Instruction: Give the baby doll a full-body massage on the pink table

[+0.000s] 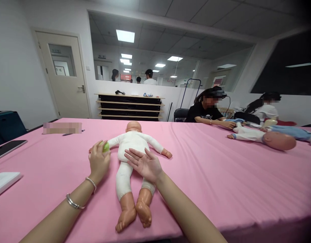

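Note:
A baby doll (130, 140) with a white cloth body lies on the pink-covered table, its feet pointing toward me. My left hand (99, 161) is closed around a small yellow-green ball (105, 146), beside the doll's arm on the left. Over the doll's lower body, my right hand (145, 165) is held palm up with its fingers stretched out and nothing in it. It hides part of the doll's hip and upper leg; whether it touches the doll I cannot tell.
On the left lie a phone (8, 149), a white box-like object (5, 182) and a pen (73, 133). To the right, a person (205, 108) in black sits by another doll (267, 137). A pink cloth (208, 189) covers the table.

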Motion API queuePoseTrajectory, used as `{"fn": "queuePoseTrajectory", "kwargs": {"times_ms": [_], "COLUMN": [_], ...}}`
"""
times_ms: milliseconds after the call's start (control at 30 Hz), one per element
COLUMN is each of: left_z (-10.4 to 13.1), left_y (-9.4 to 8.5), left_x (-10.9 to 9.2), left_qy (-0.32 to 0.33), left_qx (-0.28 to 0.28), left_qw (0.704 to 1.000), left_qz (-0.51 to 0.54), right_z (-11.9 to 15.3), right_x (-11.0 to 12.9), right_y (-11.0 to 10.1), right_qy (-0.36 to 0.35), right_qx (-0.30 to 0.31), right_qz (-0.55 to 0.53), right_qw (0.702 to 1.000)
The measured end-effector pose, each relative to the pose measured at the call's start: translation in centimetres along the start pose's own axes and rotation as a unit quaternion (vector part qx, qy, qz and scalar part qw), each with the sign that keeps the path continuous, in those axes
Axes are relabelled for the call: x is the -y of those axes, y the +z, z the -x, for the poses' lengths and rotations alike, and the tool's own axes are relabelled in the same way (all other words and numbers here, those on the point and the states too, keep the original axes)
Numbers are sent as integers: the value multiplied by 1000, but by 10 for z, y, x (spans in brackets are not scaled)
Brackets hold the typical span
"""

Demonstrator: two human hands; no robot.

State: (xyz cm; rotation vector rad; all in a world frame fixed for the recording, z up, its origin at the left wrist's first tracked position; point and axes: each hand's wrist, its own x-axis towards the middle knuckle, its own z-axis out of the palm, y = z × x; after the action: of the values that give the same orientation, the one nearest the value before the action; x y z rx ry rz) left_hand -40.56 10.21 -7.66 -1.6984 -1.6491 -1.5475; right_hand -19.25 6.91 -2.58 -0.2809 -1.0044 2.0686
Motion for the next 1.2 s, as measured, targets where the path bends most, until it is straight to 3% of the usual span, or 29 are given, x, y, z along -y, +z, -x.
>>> {"fn": "queuePoseTrajectory", "kwargs": {"times_ms": [167, 267, 333, 400, 500, 600, 767, 833, 967, 1067, 1200], "left_z": [-9, -9, -6, 0, 12, 20, 24, 24, 22, 21, 21], "left_y": [7, 4, -1, -7, -13, -16, -17, -17, -14, -13, -14], "left_x": [33, 27, 9, -14, -46, -60, -62, -63, -61, -56, -49], "left_qy": [-120, -136, -56, 89, 305, 403, 448, 454, 405, 379, 353], "left_qx": [41, 13, -4, 19, 114, 181, 237, 253, 235, 188, 114], "left_qw": [992, 989, 997, 996, 943, 896, 860, 852, 883, 905, 921], "left_qz": [-9, -49, -61, -11, 62, 42, 52, 65, 33, 41, 115], "right_z": [-1, -2, -3, -3, -3, -2, -4, -6, -8, -7, -6], "right_x": [5, 7, 6, 1, -9, -15, -19, -22, -25, -21, -15], "right_y": [-7, -8, -6, -2, 7, 12, 5, 2, 0, 0, -4], "right_qy": [-51, -60, -63, -54, -7, 16, -66, -64, -13, -9, -68], "right_qx": [-28, -51, -58, -55, -24, 9, -44, -51, -12, -2, -90], "right_qz": [-28, -12, -1, 4, 10, 6, -28, -22, -13, -21, 14], "right_qw": [998, 997, 996, 997, 1000, 1000, 996, 996, 1000, 1000, 994]}}
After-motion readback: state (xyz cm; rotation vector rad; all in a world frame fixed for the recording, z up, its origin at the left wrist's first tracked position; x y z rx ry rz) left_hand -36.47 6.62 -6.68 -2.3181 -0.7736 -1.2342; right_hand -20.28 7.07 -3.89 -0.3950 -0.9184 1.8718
